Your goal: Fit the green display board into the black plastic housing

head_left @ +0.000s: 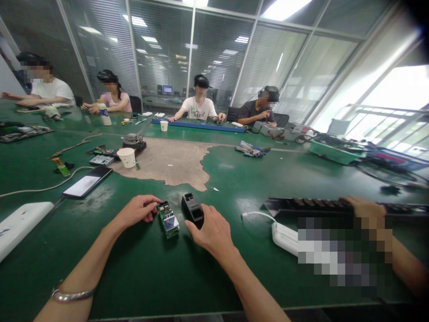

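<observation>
A small green circuit board (168,220) with a silver block on it lies in front of me on the green table. The curled fingers of my left hand (139,210) are at its far left corner, with the fingertips against the edge. Just right of the board, a black plastic housing (191,206) with slots in its face sits at a slant. My right hand (214,228) is around the near right end of this housing, thumb on the near side, and hides part of it. A narrow gap separates board and housing.
A phone (87,182), a white power bank (23,223) and a paper cup (126,157) are on the left. Beyond lies a bare brown patch (167,161). At right, another person's hand (363,208) touches a long black strip (308,206) beside a white adapter (284,239).
</observation>
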Tool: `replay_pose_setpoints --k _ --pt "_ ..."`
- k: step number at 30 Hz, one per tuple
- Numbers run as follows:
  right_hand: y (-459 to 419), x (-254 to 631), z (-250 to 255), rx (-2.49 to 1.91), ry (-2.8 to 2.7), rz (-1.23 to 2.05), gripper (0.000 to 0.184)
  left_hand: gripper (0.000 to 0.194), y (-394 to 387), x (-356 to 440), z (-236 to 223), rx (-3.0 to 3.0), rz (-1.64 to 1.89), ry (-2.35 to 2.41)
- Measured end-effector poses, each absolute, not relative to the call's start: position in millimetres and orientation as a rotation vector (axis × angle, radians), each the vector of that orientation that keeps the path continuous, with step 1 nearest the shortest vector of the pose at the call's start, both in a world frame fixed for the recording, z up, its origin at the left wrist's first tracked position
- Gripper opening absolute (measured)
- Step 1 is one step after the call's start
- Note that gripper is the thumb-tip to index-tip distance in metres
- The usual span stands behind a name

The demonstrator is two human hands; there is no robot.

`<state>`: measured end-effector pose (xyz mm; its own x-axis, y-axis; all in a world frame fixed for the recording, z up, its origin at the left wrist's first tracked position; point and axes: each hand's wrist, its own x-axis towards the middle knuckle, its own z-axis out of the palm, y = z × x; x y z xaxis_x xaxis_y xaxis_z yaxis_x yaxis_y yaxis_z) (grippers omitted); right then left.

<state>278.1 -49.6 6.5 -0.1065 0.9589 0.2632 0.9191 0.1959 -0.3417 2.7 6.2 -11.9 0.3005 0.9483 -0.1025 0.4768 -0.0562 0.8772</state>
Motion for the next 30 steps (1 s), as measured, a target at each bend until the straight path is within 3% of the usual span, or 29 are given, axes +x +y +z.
replay_pose_setpoints --k 11,16,30 --pt "-47.9 275.2 18.1 -1.625 -1.926 0.256 0.022 0.043 8.1 1.7 -12.4 1.663 0.644 1.299" --pt "-54.9 255.9 31.4 -1.450 -1.937 0.383 0.026 0.042 8.3 -0.4 -14.3 1.655 0.677 1.267" --pt "-61.1 220.5 38.9 -1.562 -2.253 0.153 0.036 0.040 6.6 -1.4 -9.5 1.680 0.737 1.313"
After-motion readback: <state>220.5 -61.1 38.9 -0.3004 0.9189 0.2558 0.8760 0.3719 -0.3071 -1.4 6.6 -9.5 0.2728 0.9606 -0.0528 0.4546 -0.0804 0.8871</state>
